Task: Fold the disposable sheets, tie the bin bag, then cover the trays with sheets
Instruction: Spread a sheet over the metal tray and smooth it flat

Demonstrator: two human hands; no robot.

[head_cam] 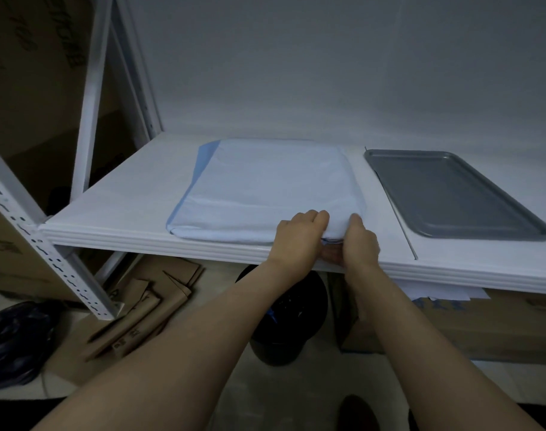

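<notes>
A pale blue disposable sheet [265, 188] lies spread over a flat rectangular shape on the white shelf [116, 200], with a darker blue edge showing along its left side. My left hand [299, 236] grips the sheet's near right corner with curled fingers. My right hand [360, 242] pinches the same corner from the right, close against the left hand. A bare grey tray [448, 194] lies on the shelf to the right of the sheet. Below the shelf stands a black bin with a dark bin bag [288, 321], partly hidden by my arms.
White slotted shelf posts [47, 259] rise at the left. Flattened cardboard pieces [141, 306] lie on the floor, and a dark plastic bag [16, 340] sits at the lower left. Cardboard boxes [483, 328] stand under the shelf at the right. A wall backs the shelf.
</notes>
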